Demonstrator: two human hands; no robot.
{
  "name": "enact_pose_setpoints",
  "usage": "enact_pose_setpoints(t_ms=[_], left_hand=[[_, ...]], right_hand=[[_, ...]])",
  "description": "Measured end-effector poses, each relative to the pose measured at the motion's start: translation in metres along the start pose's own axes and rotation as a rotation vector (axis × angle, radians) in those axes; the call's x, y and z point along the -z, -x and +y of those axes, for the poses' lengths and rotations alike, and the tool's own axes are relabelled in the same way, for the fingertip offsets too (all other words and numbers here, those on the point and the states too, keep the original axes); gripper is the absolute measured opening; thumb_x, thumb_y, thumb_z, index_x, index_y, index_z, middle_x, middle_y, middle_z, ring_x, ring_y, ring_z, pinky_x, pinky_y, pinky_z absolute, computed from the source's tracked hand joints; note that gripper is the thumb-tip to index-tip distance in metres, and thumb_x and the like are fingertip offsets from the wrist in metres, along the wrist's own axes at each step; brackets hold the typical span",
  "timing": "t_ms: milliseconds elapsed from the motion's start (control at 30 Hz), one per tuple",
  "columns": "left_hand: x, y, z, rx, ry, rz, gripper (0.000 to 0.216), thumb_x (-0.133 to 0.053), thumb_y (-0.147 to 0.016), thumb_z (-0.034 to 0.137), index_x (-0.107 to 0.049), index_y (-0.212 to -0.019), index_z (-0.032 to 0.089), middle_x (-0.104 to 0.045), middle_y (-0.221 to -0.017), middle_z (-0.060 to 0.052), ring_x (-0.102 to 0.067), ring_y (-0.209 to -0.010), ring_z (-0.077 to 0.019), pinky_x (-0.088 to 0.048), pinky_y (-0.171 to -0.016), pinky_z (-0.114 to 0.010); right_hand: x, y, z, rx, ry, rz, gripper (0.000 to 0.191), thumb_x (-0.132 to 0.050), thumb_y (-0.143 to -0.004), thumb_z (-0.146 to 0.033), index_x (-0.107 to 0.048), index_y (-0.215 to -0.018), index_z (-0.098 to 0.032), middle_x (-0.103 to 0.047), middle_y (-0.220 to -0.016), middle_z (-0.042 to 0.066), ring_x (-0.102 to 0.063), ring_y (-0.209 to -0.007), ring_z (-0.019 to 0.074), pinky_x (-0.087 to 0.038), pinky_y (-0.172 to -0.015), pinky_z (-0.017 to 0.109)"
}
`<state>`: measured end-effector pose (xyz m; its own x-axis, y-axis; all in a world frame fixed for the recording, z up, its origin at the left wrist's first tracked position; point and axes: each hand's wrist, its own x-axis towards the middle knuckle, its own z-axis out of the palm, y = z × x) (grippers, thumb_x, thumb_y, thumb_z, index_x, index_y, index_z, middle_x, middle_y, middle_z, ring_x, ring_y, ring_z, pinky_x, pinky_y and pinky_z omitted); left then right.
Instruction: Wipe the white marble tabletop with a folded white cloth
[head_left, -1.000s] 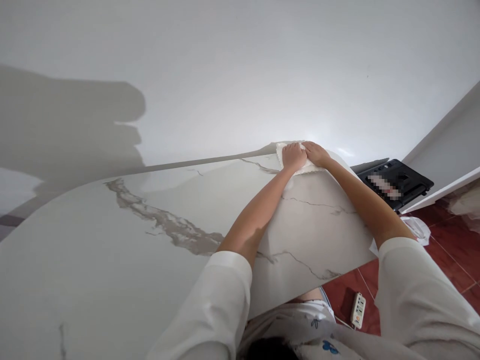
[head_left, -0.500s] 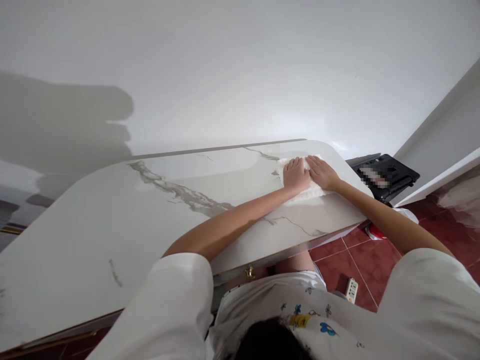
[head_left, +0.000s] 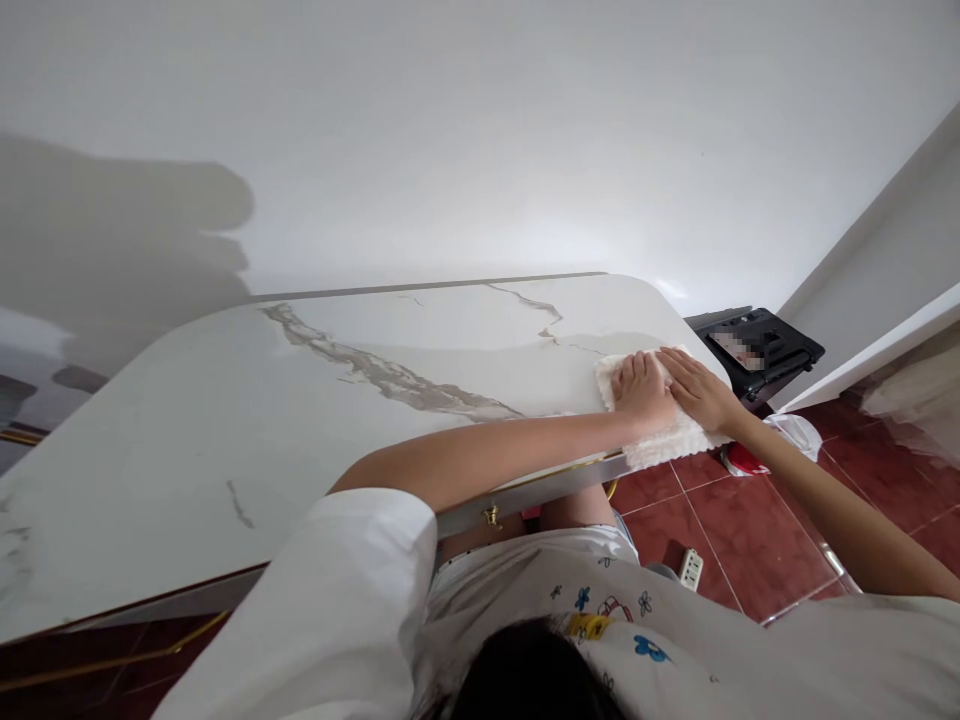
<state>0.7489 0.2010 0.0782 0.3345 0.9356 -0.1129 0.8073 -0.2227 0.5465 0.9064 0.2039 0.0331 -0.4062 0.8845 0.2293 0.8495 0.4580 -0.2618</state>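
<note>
1. Pressing on the white cloth (head_left: 667, 447), the left hand (head_left: 645, 393) bent its fingers; whether it pinched fabric, I could not tell
2. The right hand (head_left: 701, 390) lay flat and unclenched on the cloth, beside the left
3. The cloth lay toward the right end of the marbled tabletop (head_left: 187, 420), overhanging its front edge

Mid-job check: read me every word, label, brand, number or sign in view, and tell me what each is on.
No text can be read.
Black case: the patch on top is pixelated, unreadable.
Power strip: any markings are too small to read.
Shirt: coloured prints, no legible words.
Cloth and table: no lettering visible.
</note>
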Motion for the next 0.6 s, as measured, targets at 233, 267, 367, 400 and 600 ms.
enact_pose_setpoints(t_ms=[233,267,367,400,600], left_hand=[[-0.013,-0.048,0.027,-0.008,0.031,0.012,0.052,-0.034,-0.090,0.020,-0.032,-0.141,0.011,-0.032,-0.152,-0.014,-0.018,-0.145,-0.0247,-0.017,-0.119,-0.042],[-0.013,-0.055,0.028,-0.007,0.031,0.034,0.051,-0.034,-0.089,0.019,-0.035,-0.140,0.012,-0.035,-0.150,-0.014,-0.021,-0.144,-0.0245,-0.018,-0.118,-0.041],[-0.010,-0.074,0.026,-0.015,0.009,0.098,0.047,-0.035,-0.089,0.021,-0.041,-0.135,0.011,-0.042,-0.143,-0.014,-0.028,-0.139,-0.0249,-0.020,-0.116,-0.041],[-0.009,-0.082,0.024,-0.022,-0.004,0.112,0.047,-0.035,-0.090,0.023,-0.042,-0.135,0.011,-0.043,-0.143,-0.015,-0.030,-0.138,-0.0252,-0.021,-0.116,-0.040],[0.001,-0.135,0.001,-0.110,-0.132,0.180,0.050,-0.030,-0.092,0.022,-0.042,-0.138,0.006,-0.043,-0.145,-0.016,-0.031,-0.138,-0.0271,-0.022,-0.115,-0.041]], right_hand=[[0.001,-0.016,0.061,0.018,0.039,0.014,0.058,-0.019,-0.098,-0.039,-0.034,-0.148,-0.014,-0.041,-0.150,0.013,-0.031,-0.142,0.0246,-0.028,-0.118,0.051],[0.000,-0.022,0.067,0.017,0.046,0.012,0.057,-0.019,-0.098,-0.039,-0.034,-0.148,-0.015,-0.042,-0.149,0.012,-0.031,-0.142,0.0249,-0.028,-0.118,0.052],[-0.004,-0.041,0.082,0.011,0.053,0.001,0.056,-0.018,-0.098,-0.036,-0.035,-0.148,-0.020,-0.045,-0.148,0.010,-0.031,-0.142,0.0253,-0.030,-0.116,0.055],[-0.005,-0.049,0.087,0.018,0.052,-0.004,0.056,-0.017,-0.098,-0.036,-0.036,-0.148,-0.019,-0.045,-0.147,0.010,-0.030,-0.142,0.0255,-0.029,-0.116,0.056],[-0.015,-0.109,0.107,-0.001,0.050,-0.003,0.056,-0.017,-0.097,-0.035,-0.037,-0.146,-0.015,-0.044,-0.148,0.013,-0.030,-0.142,0.0257,-0.028,-0.117,0.052]])
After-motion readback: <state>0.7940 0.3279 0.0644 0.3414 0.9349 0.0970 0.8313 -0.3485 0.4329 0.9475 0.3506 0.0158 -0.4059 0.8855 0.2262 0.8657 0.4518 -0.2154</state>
